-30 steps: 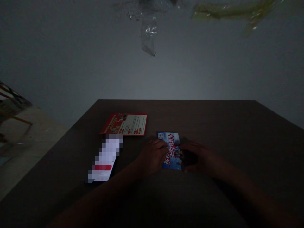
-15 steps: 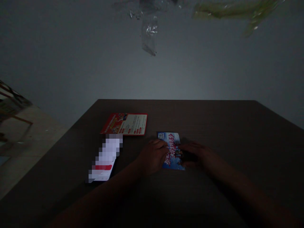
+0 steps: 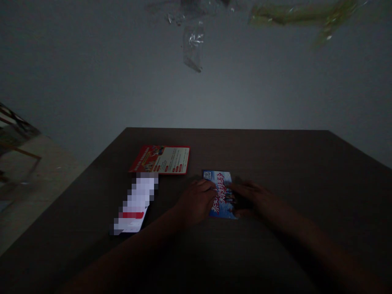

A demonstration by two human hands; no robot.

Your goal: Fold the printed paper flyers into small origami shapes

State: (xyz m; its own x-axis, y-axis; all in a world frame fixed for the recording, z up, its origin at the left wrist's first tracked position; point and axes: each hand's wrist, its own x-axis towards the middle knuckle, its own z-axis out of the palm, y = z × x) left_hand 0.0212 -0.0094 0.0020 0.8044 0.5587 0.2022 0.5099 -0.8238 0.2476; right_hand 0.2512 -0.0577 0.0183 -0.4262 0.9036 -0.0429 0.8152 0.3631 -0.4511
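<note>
A small blue leaflet (image 3: 226,206) with red-and-white lettering and a QR code lies on the dark table in front of me. My left hand (image 3: 197,200) rests palm down over its left edge, fingertips on the printed side. From the right, my right hand (image 3: 252,196) reaches over the other edge; its fingers are stretched out and its thumb is apart, near the lower right corner. Dim light hides the exact contact of the right fingertips.
Left of my hands, a phone (image 3: 136,202) with a lit, blurred screen lies on the table (image 3: 275,155). Just behind it is a red-and-white printed sheet (image 3: 173,159). A pale wall (image 3: 245,90) rises at the table's far edge, with clear plastic (image 3: 193,47) and yellow tape (image 3: 288,14) above.
The fingers of my right hand have shifted slightly to the left over the leaflet's edge. My left hand, the phone and the printed sheet stay where they were.
</note>
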